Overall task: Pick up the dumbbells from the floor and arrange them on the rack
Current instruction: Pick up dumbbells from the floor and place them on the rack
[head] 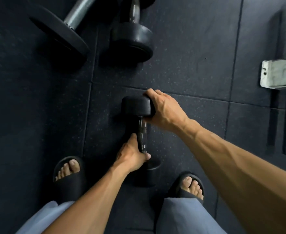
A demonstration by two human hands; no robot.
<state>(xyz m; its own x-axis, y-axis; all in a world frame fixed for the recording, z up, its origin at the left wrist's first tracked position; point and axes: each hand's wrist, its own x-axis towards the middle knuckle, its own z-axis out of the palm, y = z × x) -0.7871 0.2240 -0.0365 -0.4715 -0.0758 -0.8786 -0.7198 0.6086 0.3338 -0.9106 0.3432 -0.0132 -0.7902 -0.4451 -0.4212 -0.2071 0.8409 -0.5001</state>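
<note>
Gripped by the left hand: the knurled steel handle of a small black dumbbell, fingers curled round the bar near its closer end. Clasped by the right hand: the far rubber head of that same dumbbell, fingers wrapped over its top and side. Both hands thus clenched on one weight, neither released. Dumbbell itself lay lengthwise between two feet in black slides, on or only just off the dark rubber floor; impossible to tell which, though the near head looked to be resting down.

Further out, toward the top of the view: a second dumbbell with thicker black heads, lying on the floor well apart from the held one. Beside it to the left, a loaded bar with a wide black plate and a pale metal sleeve. At the right edge, a pale metal upright and bracket, possibly part of a rack, though not enough shown to be sure.

Judged early in the task: first grasp made, lift barely begun or not yet begun, nothing seen placed on any rack. Left to do: raising this one, carrying it over, seating it, then returning for at least the one more dumbbell in sight.

No containers in view.
</note>
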